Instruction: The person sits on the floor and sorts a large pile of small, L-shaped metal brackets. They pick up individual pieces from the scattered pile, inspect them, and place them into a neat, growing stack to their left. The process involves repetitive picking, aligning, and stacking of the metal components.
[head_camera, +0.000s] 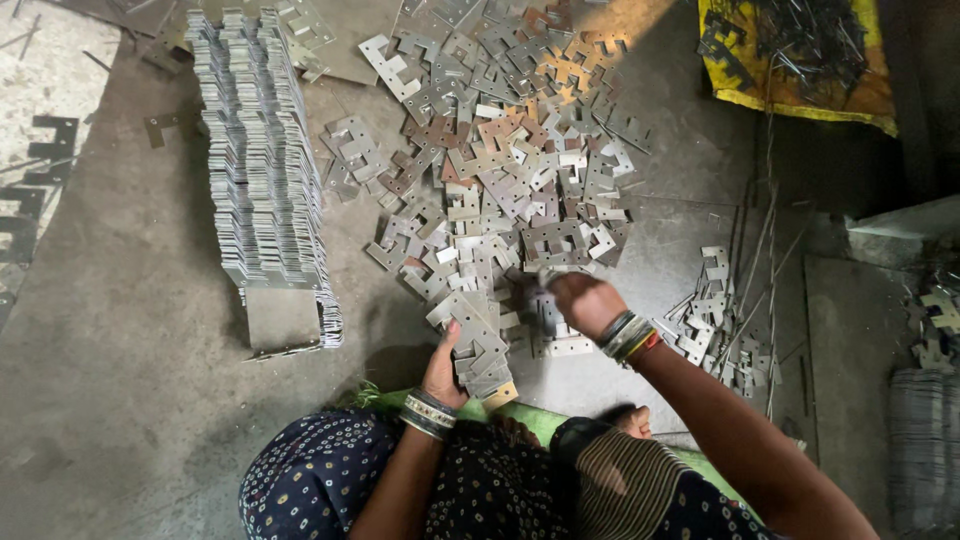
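My left hand (443, 368) grips a stack of flat notched metal plates (482, 352), held edge-up just above my lap. My right hand (584, 302) reaches forward with fingers closed on a loose metal plate (545, 284) at the near edge of a big heap of the same plates (505, 150) spread on the floor. Both wrists wear bangles.
A tall neat row of stacked plates (262, 150) lies to the left on a metal sheet. A smaller pile of plates (712, 315) with thin wire rods lies to the right. A yellow sack of dark scrap (790, 55) sits at the top right. More stacked plates (922, 440) stand at the right edge.
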